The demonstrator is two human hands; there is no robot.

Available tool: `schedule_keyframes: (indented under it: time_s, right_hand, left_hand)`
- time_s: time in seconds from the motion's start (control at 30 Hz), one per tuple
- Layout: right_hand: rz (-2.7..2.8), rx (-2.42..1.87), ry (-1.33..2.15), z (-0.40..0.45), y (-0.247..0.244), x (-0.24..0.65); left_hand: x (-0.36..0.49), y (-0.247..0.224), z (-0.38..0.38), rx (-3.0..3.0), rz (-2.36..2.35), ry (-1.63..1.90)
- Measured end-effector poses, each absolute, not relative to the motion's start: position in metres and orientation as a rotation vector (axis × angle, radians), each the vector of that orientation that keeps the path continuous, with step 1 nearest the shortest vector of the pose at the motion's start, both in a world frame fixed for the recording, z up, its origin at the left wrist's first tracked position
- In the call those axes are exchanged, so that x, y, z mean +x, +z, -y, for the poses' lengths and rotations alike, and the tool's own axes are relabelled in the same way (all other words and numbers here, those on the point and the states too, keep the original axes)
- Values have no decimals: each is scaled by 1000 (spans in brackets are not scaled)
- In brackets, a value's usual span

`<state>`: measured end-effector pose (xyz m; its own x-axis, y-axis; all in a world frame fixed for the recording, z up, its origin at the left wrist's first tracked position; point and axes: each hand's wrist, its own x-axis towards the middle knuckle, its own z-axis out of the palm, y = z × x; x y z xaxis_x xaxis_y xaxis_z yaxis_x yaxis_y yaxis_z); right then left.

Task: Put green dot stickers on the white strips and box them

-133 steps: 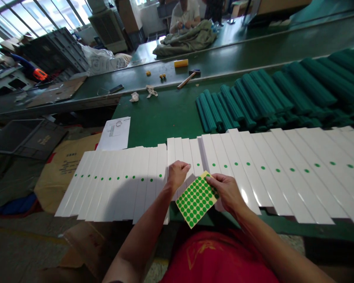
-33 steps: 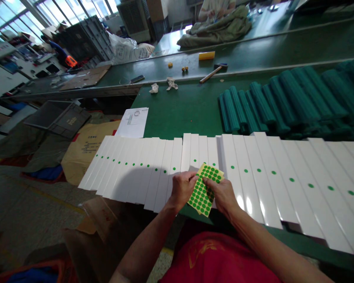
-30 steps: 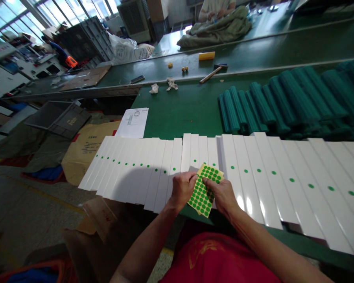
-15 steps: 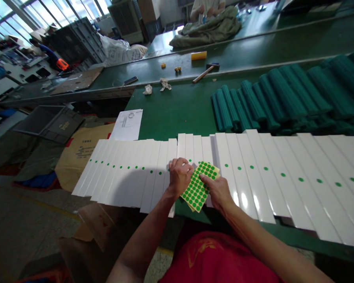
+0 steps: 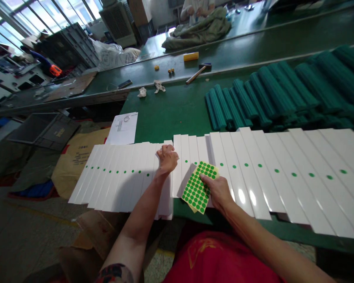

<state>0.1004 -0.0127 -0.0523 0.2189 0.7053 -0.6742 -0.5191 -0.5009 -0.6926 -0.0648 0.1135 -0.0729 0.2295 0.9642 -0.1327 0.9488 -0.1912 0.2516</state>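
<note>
My right hand [image 5: 218,192] pinches a sheet of round green dot stickers [image 5: 198,186], thumb across its upper right part. A second sheet edge shows beneath it at the lower corner. My left hand [image 5: 167,159] rests curled on the white strips, apart from the sticker sheet, and its fingertips hide what lies under them. The long glossy white strips [image 5: 268,173] lie side by side across the bench, slightly overlapping. Most carry one green dot in a line across the row. Strips under the sheet and left hand are partly hidden.
Dark green ribbed bundles [image 5: 277,94] lie behind the strips on the green bench [image 5: 162,125]. A paper sheet [image 5: 122,128] sits at the bench's left. Beyond stands a second bench with a hammer [image 5: 196,74], and a co-worker [image 5: 196,8] sits far off.
My left hand has moved away from the sticker sheet, up and leftward onto the strips. The right hand still holds the sheet. The view has drifted slightly.
</note>
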Motion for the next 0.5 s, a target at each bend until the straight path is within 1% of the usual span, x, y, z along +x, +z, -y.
schedule_keyframes:
  time_s: [0.2, 0.5]
  right_hand:
    - [181, -1472, 1516, 13, -56, 106]
    - [178, -1487, 1540, 9, -51, 107]
  left_hand:
    - [-62, -86, -124, 2330, -1789, 38]
    - [-57, -89, -121, 2378, -1845, -70]
